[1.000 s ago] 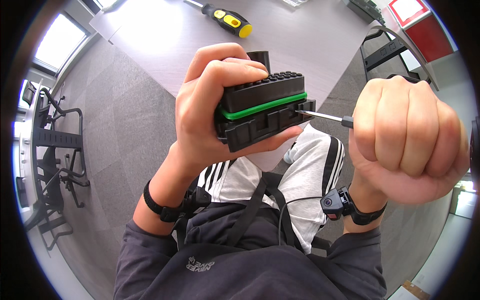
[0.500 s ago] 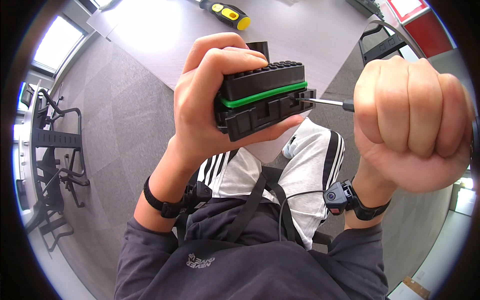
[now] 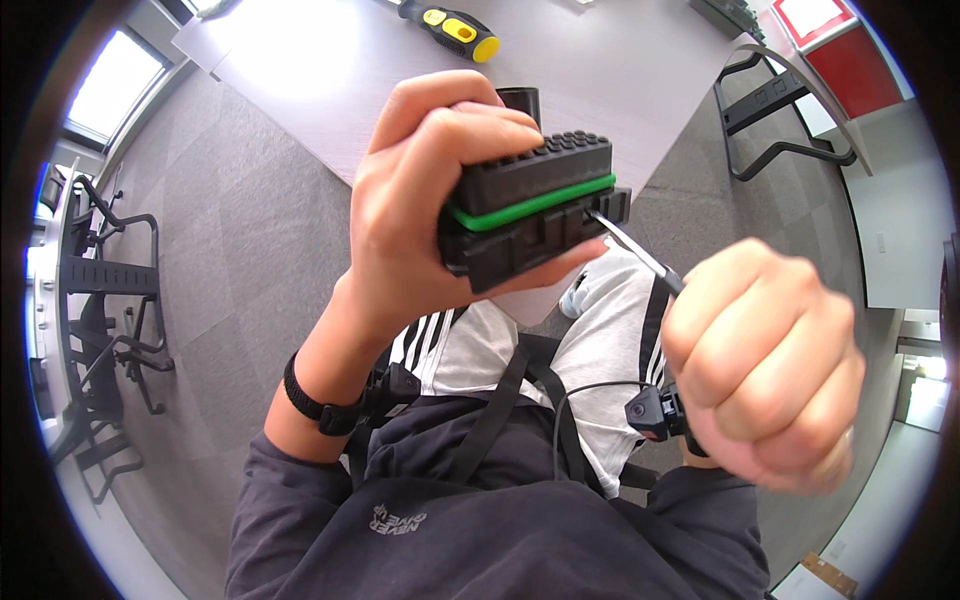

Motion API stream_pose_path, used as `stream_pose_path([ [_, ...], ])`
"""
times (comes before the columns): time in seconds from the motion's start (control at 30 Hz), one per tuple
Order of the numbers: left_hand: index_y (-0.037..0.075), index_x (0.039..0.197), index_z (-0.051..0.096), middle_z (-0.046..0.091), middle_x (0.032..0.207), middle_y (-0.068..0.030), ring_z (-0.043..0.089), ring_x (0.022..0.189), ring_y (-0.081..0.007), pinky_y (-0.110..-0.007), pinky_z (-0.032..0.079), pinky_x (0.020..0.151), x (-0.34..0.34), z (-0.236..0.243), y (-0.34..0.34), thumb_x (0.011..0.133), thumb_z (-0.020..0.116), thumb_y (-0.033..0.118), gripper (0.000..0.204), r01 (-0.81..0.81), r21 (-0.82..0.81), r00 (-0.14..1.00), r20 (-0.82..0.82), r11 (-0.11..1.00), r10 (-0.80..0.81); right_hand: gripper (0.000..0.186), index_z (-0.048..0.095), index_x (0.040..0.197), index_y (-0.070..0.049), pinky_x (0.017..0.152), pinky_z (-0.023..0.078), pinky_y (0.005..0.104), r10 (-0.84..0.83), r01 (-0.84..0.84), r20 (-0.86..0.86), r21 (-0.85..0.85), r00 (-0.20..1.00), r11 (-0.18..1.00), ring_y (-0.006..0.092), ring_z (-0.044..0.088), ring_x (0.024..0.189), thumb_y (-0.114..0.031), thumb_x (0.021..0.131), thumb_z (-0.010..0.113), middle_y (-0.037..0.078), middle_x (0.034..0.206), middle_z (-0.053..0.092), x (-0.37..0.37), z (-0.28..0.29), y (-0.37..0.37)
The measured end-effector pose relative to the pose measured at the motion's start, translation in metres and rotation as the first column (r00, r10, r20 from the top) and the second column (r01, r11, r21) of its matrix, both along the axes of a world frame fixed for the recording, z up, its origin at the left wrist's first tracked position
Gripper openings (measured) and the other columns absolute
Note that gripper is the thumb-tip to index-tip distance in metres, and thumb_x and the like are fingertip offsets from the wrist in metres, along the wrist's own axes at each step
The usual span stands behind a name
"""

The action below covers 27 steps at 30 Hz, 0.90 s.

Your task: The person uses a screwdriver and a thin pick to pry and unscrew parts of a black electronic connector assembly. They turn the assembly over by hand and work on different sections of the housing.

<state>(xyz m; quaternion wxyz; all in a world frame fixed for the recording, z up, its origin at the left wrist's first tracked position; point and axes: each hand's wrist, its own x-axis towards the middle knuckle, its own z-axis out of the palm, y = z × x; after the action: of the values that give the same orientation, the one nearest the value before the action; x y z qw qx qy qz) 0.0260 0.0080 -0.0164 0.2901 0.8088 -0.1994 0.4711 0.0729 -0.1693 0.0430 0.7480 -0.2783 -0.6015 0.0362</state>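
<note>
Head view: my right hand (image 3: 762, 365) has dropped lower and tilted the screwdriver (image 3: 636, 252), tip now angled up into the black connector block (image 3: 533, 208).

My left hand (image 3: 430, 200) keeps its grip clamped around the green-banded block, held above my lap; the right fist is closed on the handle, so I judge I'm prying. Beyond: grey desk (image 3: 620, 70) with a yellow screwdriver (image 3: 452, 28), carpet, chairs (image 3: 100, 300).

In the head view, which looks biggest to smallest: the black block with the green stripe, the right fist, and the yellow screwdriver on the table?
1. Right hand, though it sits nearest the camera, which inflates it.
2. Black block with the green stripe, gripped by the left hand.
3. Yellow screwdriver, far off on the table.
</note>
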Motion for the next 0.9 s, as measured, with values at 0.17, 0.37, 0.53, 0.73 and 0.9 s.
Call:
stream_pose_path([
  [0.17, 0.006, 0.105, 0.056, 0.063, 0.101, -0.0147, 0.062, 0.098, -0.0259, -0.035, 0.055, 0.080, 0.001, 0.001, 0.000, 0.052, 0.094, 0.028, 0.069, 0.005, 0.028, 1.000, 0.013, 1.000, -0.005, 0.037, 0.029, 0.048, -0.017, 0.031, 0.016, 0.0195, 0.057, -0.071, -0.101, -0.143, 0.993, 0.987, 0.0050, 0.024, 0.030, -0.012, 0.083, 0.041, -0.006, 0.041, 0.030, 0.014, 0.010, -0.018],
  [0.37, 0.004, 0.105, 0.056, 0.063, 0.101, -0.0156, 0.061, 0.099, -0.0258, -0.035, 0.054, 0.082, -0.001, 0.003, 0.003, 0.053, 0.093, 0.025, 0.067, 0.007, 0.001, 1.000, -0.009, 1.000, -0.007, 0.039, 0.032, 0.052, -0.018, 0.033, 0.018, 0.0207, 0.174, -0.227, -0.240, -0.213, 0.955, 0.950, 0.0048, 0.028, 0.032, -0.021, 0.091, 0.037, -0.006, 0.042, 0.035, 0.029, 0.020, -0.008],
  [0.53, 0.005, 0.105, 0.057, 0.064, 0.099, -0.0133, 0.061, 0.100, -0.0264, -0.037, 0.054, 0.085, -0.001, 0.004, -0.001, 0.056, 0.092, 0.025, 0.064, -0.015, -0.085, 0.998, -0.060, 0.996, 0.010, 0.039, 0.031, 0.052, -0.017, 0.034, 0.017, 0.0213, 0.197, -0.255, -0.280, -0.188, 0.940, 0.949, 0.0058, 0.025, 0.032, -0.021, 0.091, 0.037, -0.006, 0.042, 0.034, 0.036, 0.020, -0.006],
  [0.73, 0.007, 0.105, 0.057, 0.064, 0.098, -0.0130, 0.063, 0.098, -0.0247, -0.035, 0.056, 0.082, -0.002, -0.001, 0.000, 0.055, 0.092, 0.030, 0.065, -0.029, -0.028, 0.999, -0.030, 0.999, 0.028, 0.042, 0.030, 0.048, -0.015, 0.032, 0.017, 0.0215, -0.033, 0.033, -0.011, 0.004, 0.999, 0.999, 0.0074, 0.024, 0.031, -0.017, 0.089, 0.040, -0.005, 0.041, 0.031, -0.004, 0.002, 0.003],
  [0.9, 0.005, 0.094, 0.061, 0.065, 0.083, -0.0063, 0.061, 0.092, -0.0245, -0.033, 0.052, 0.077, 0.002, 0.004, -0.002, 0.054, 0.092, 0.024, 0.054, -0.023, -0.077, 0.999, 0.030, 0.997, 0.026, 0.043, 0.033, 0.052, -0.017, 0.033, 0.018, 0.0211, 0.132, -0.167, -0.164, -0.219, 0.978, 0.961, 0.0078, 0.026, 0.032, -0.029, 0.092, 0.041, -0.005, 0.042, 0.034, 0.018, 0.017, -0.006],
])
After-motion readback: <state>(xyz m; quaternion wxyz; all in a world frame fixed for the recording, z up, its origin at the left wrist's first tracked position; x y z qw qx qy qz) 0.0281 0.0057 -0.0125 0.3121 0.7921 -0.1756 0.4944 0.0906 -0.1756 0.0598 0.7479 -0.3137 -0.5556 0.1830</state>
